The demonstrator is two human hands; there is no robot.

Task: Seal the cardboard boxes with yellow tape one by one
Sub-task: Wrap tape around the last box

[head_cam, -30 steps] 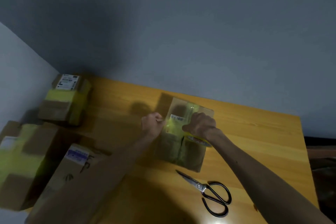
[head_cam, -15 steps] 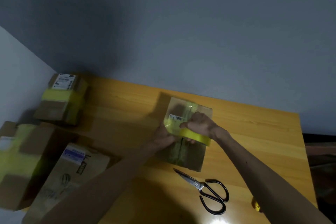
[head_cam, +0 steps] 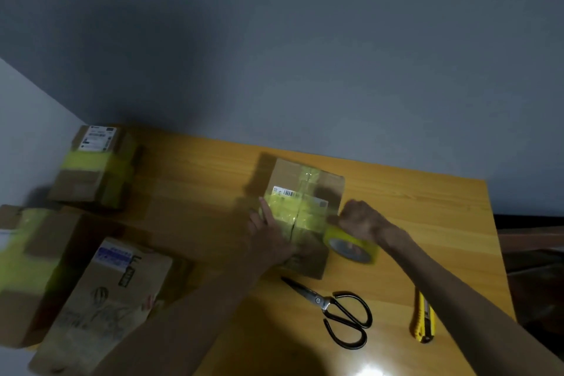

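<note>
A small cardboard box (head_cam: 326, 185) lies in the middle of the wooden table (head_cam: 195, 180), with a white label and a strip of yellow tape across its top. My left hand (head_cam: 267, 233) presses flat on the box's left side, its index finger laid along the tape's left end. My right hand (head_cam: 361, 220) grips the yellow tape roll (head_cam: 351, 246) just past the box's right edge. The strip runs from the roll back across the lid.
Black scissors (head_cam: 338, 311) and a yellow utility knife (head_cam: 424, 319) lie near the front right. At the left stand a taped box (head_cam: 94, 168), a larger taped box (head_cam: 27, 268) and a plain one (head_cam: 110, 293). A grey wall rises behind.
My right hand has pulled the tape roll rightward across the box top to beyond its right edge. My left hand now lies flat on the box's left side, holding the tape's end.
</note>
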